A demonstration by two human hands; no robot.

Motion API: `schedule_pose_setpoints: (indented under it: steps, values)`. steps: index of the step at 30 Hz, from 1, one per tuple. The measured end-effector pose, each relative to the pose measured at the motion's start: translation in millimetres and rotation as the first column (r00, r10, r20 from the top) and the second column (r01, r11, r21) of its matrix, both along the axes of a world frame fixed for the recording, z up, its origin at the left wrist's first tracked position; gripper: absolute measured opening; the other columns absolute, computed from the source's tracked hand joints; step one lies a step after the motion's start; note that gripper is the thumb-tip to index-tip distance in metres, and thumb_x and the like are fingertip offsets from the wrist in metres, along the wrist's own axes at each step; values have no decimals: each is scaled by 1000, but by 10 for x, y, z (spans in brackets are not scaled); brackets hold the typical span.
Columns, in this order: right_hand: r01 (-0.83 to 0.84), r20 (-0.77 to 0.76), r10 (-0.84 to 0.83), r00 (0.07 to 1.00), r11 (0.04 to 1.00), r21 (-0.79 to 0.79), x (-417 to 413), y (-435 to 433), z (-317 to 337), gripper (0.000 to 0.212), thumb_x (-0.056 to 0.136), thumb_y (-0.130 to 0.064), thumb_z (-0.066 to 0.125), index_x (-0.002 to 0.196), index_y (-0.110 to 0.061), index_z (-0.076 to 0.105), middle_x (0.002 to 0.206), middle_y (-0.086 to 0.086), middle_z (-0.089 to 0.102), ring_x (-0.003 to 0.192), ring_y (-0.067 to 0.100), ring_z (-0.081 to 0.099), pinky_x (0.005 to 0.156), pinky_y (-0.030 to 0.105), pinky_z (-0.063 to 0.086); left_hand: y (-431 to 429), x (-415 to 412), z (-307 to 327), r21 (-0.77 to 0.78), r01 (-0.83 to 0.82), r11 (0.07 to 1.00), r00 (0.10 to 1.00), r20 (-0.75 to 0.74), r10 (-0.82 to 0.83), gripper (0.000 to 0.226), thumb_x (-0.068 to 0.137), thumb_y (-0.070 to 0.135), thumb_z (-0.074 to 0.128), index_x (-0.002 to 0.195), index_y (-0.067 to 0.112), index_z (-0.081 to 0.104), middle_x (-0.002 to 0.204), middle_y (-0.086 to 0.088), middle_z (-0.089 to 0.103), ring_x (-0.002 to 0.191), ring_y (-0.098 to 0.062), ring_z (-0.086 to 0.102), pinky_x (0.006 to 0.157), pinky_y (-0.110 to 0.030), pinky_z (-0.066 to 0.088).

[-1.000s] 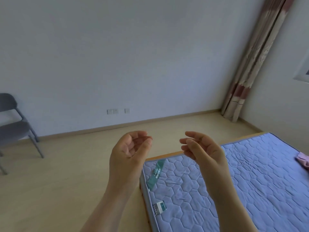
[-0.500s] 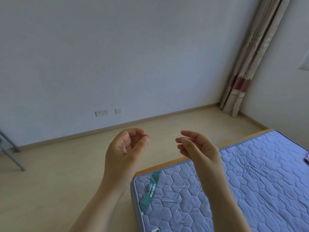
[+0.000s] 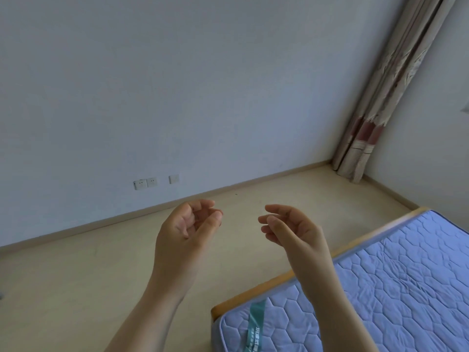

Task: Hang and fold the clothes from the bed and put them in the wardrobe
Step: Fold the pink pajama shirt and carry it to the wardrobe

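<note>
Count: 2 hands, i.e. left hand (image 3: 186,226) and right hand (image 3: 294,231). 1 bed (image 3: 406,275), 1 curtain (image 3: 368,128), 3 wall plates (image 3: 151,183), 1 green label (image 3: 255,323).

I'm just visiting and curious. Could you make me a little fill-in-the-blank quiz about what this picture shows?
1. The left hand and the right hand, fingers loosely curled, hold ____.
2. The mattress fills the picture's lower ____ side.
3. The curtain hangs in the room's ____.
4. The sockets sit low on the ____.

Missing words: nothing; right; corner; wall.
</note>
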State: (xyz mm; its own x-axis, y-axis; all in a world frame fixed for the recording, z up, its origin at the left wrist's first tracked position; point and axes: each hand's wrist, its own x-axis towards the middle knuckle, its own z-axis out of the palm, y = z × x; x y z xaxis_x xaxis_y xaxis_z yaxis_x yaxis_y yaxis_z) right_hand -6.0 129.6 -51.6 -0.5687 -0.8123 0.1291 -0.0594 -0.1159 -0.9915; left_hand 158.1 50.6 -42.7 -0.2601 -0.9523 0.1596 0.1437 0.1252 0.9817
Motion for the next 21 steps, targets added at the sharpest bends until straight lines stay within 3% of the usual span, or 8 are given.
schedule_pose_setpoints:
  steps: [8, 21]
  values:
    - [126, -36, -124, 992, 991, 45, -129, -1138, 39, 19, 93, -5, 59, 104, -17, 68, 91, 2, 75, 86, 19, 70, 79, 27, 57, -1375, -272, -3, 14, 174, 985, 984, 23, -174, 15, 87, 14, 67, 101, 17, 67, 94, -4, 73, 90, -17, 69, 89, -39, 56]
    - [381, -3, -381, 924, 924, -22, -1407, -2519, -92, 19, 92, -8, 60, 106, -18, 68, 91, 1, 75, 86, 18, 70, 77, 25, 57, -3067, -1677, 7, -31, 413, 910, 899, 176, -401, 25, 75, 39, 66, 97, 27, 67, 94, 1, 74, 88, -12, 70, 86, -35, 56]
